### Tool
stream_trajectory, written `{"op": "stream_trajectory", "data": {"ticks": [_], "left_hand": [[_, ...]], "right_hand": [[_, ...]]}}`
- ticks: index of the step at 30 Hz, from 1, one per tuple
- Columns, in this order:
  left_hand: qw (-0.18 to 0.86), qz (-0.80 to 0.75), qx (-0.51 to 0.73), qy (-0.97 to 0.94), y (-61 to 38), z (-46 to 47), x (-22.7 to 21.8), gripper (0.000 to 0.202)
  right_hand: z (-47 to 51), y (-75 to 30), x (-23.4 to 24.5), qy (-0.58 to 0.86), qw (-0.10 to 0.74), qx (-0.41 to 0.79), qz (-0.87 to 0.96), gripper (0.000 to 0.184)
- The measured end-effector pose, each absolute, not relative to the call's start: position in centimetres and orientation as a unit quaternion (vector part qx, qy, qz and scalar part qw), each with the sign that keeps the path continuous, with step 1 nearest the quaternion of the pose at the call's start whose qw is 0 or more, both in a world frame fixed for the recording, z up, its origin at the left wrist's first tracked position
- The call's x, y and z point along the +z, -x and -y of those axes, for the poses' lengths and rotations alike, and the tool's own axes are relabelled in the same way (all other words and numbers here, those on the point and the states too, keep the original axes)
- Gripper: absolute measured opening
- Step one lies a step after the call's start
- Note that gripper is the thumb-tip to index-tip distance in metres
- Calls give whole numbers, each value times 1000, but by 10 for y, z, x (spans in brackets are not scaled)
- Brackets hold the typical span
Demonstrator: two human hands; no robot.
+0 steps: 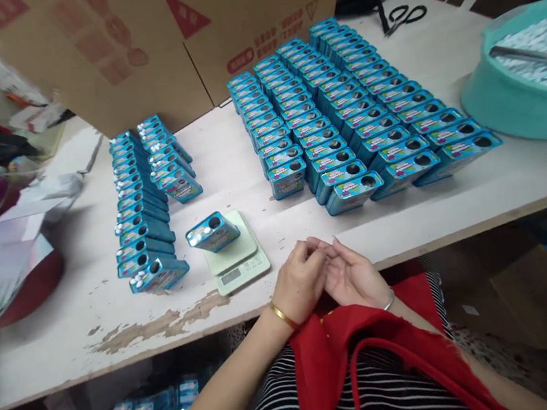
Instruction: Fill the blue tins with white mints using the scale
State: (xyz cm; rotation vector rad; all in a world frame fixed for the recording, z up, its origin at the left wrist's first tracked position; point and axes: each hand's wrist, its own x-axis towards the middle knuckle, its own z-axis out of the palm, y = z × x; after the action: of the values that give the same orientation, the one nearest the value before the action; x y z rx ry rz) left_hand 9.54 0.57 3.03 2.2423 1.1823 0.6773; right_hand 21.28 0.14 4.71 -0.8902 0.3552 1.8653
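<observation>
My left hand (301, 281) and my right hand (356, 278) meet at the table's front edge (409, 241). The right hand lies palm up, fingers stretched and slightly cupped. The left hand's bent fingers pinch down into it; whatever they pinch is hidden. Just left of the hands a blue tin (212, 232) with a round hole in its top lies on a small pale green scale (241, 263). Neither hand touches the tin or the scale.
Two rows of blue tins (140, 209) stand left of the scale, a large block of them (353, 120) at the right. A teal basin (512, 103) of white pieces holds a scoop. Scissors (404, 15), a cardboard box (155, 39), a red bag (374, 360) on my lap.
</observation>
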Motion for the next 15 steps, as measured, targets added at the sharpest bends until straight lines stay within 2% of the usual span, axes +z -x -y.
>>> {"op": "stream_trajectory", "data": {"ticks": [8,15], "left_hand": [[188,-500,271,-801,-101,37,33,16],[161,-496,297,-800,-66,31,35,13]], "right_hand": [[27,-216,39,321,468,812,-135,32],[16,-180,37,314,455,824,-122,26]]}}
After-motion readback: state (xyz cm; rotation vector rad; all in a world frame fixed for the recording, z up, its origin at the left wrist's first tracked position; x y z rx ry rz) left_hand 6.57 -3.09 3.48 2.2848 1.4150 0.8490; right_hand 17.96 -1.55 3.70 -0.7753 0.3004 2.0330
